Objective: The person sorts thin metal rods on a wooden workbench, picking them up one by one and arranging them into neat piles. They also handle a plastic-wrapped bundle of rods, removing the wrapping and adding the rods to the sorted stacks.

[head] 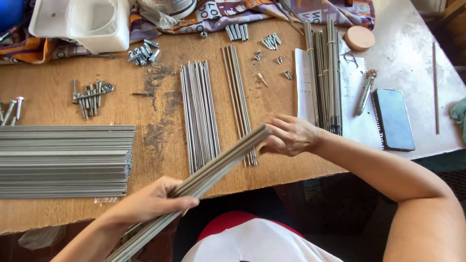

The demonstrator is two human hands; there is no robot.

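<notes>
Both hands grasp one bundle of thin grey rods above the surface's near edge.

The left hand (pixel 154 200) clenches around the rods (pixel 213 167) low on their length, fingers wrapped over them; the right hand (pixel 290 135) pinches their far tip. The bundle's long axis runs diagonally, from near left by the person's lap up to far right, the tip pointing toward the tied rod bundle (pixel 324 73) on the notebook (pixel 357 104). The rods are loose, untied, so they could likely fan out or slide through the left grip and drop off the surface (pixel 145 104). The tip might also knock the short row (pixel 239 99) lying just under it askew.
</notes>
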